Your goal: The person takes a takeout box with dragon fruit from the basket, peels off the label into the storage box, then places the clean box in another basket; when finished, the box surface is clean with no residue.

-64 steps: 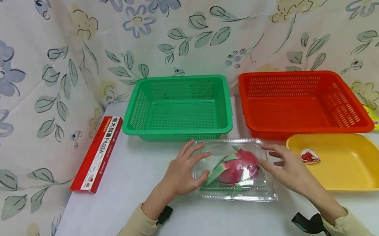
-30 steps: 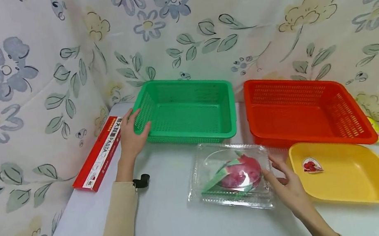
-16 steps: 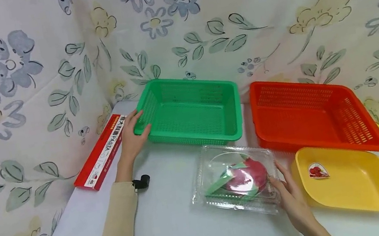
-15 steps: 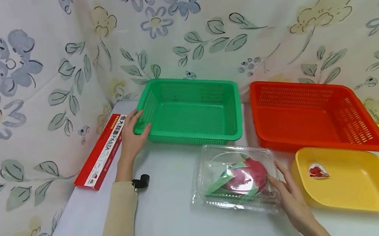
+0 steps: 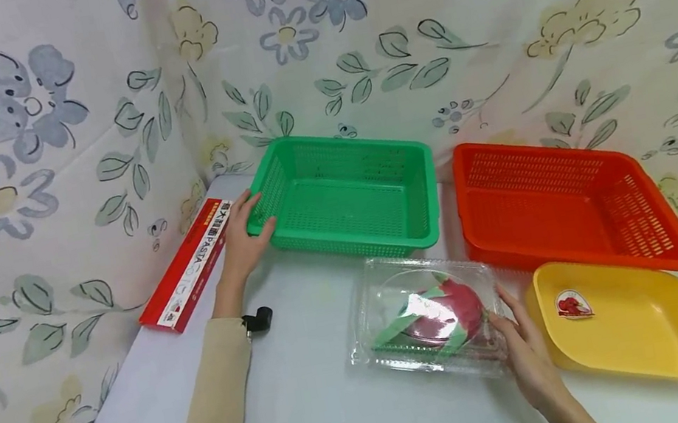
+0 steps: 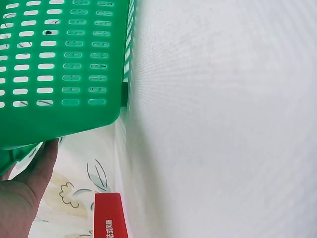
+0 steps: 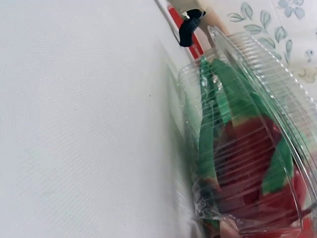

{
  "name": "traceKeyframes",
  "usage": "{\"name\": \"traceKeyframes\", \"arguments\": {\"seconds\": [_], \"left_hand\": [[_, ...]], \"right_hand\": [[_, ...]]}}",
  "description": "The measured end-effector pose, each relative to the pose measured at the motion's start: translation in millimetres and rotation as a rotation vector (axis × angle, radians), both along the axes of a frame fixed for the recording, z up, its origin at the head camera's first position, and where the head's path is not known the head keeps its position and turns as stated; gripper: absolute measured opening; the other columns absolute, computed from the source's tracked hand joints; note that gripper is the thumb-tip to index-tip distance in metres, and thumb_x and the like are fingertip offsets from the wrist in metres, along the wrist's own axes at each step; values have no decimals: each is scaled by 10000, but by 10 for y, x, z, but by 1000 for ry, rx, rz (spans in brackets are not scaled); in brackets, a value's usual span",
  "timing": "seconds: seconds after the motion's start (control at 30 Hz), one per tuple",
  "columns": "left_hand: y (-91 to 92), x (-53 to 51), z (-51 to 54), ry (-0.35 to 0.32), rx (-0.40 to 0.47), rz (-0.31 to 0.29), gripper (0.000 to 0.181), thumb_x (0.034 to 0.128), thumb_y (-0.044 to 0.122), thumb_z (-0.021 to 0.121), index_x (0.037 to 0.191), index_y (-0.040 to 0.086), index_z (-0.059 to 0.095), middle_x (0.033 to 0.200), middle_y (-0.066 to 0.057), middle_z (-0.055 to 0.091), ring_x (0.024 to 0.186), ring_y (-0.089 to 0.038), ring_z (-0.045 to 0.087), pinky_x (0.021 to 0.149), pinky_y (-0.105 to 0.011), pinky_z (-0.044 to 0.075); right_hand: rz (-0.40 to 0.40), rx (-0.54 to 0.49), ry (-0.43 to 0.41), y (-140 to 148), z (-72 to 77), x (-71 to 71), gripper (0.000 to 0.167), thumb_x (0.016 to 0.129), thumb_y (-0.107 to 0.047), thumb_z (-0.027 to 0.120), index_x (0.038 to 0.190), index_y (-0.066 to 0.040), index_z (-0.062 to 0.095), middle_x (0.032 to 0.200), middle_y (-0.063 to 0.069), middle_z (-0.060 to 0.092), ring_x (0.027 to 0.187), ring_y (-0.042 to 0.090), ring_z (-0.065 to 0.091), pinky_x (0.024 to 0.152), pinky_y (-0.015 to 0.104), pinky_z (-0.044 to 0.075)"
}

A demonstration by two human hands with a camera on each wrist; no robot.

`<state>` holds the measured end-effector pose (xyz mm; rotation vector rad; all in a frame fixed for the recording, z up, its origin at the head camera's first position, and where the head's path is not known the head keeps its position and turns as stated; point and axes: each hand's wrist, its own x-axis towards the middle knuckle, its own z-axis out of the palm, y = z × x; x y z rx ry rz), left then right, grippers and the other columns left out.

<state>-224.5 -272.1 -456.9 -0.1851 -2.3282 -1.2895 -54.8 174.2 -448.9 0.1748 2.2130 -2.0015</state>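
White cloth (image 5: 319, 417) lies below as the left hand (image 5: 242, 244) grips the green basket (image 5: 358, 242) and the right hand (image 5: 531, 363) pinches the clear box (image 5: 405, 363), best held lightly and level.

Glossy clear plastic clamshell (image 5: 426, 313)

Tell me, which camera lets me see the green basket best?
The head view: it takes in the whole green basket, with its rim and inside, only one corner partly covered by the left hand. The left wrist view shows just part of its slotted outside, cut off by the picture's edge. The right wrist view doesn't show it.
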Motion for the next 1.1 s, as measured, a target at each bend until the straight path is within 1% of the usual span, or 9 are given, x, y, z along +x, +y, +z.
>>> {"name": "traceKeyframes", "arguments": {"seconds": [0.27, 0.4, 0.43, 0.6, 0.7, 0.8, 0.93, 1.03, 1.1], "left_hand": [[24, -6, -12, 6, -4, 0, 576, 917, 212, 667, 1432, 24, 491, 1549, -148, 347, 1444, -323, 277, 1152, -550, 216], [15, -29, -34, 4, 1, -6, 580, 908, 207, 672, 1423, 8, 494, 1546, -165, 344, 1441, -335, 279, 1151, -551, 217], [12, -32, -39, 0, 2, -6, 582, 908, 210, 672, 1423, 6, 493, 1546, -167, 342, 1441, -337, 279, 1151, -551, 219], [-8, -7, -25, -21, 18, 8, 600, 903, 216, 676, 1427, -3, 484, 1554, -147, 335, 1445, -327, 272, 1157, -535, 214], [-23, 1, -20, -26, 27, 16, 604, 903, 217, 675, 1434, 4, 480, 1557, -137, 333, 1448, -309, 267, 1162, -520, 210], [-30, -16, -30, -29, 19, 12, 603, 909, 225, 670, 1440, 16, 476, 1560, -143, 326, 1452, -299, 261, 1165, -511, 208], [-32, -35, -40, -24, 16, 6, 605, 904, 227, 674, 1436, 13, 481, 1558, -144, 329, 1450, -309, 264, 1166, -515, 203], [-29, -41, -40, -17, 15, 1, 606, 901, 226, 673, 1431, 1, 481, 1557, -144, 330, 1448, -322, 266, 1166, -518, 201], [-25, -41, -35, -14, 16, -2, 605, 901, 225, 673, 1428, -5, 482, 1554, -151, 332, 1447, -324, 268, 1166, -516, 203]], "right_hand": [[-51, 5, -36, 11, 21, 21, 589, 1053, -301, 448, 1583, -200, 210, 1279, -22, 448, 1011, 50, 503, 696, 152, 471], [-68, -1, -81, 26, 25, 39, 605, 1051, -332, 448, 1587, -211, 196, 1264, -16, 440, 1016, 67, 514, 733, 185, 506], [-73, -4, -85, 29, 25, 44, 605, 1050, -332, 451, 1585, -208, 200, 1230, -17, 462, 982, 73, 512, 687, 179, 487], [-92, -72, -52, 21, 17, 51, 562, 1053, -285, 454, 1559, -140, 256, 1146, -93, 526, 894, 51, 545, 638, 166, 487], [-99, -85, -41, 10, 27, 52, 541, 1054, -281, 454, 1545, -130, 285, 1126, -119, 545, 897, 36, 563, 679, 174, 513], [-118, -66, -59, 4, 50, 57, 535, 1051, -285, 460, 1540, -142, 294, 1090, -118, 565, 836, 53, 537, 583, 162, 446], [-124, -38, -99, 7, 99, 66, 560, 1054, -298, 446, 1560, -153, 256, 1235, -97, 498, 968, 64, 491, 654, 134, 437], [-113, -30, -105, 5, 161, 71, 576, 1059, -302, 425, 1575, -154, 217, 1410, -33, 370, 1144, 83, 402, 818, 104, 442], [-99, -36, -98, 3, 207, 75, 584, 1061, -297, 417, 1579, -147, 195, 1450, -28, 307, 1178, 81, 366, 865, 92, 430]]}}
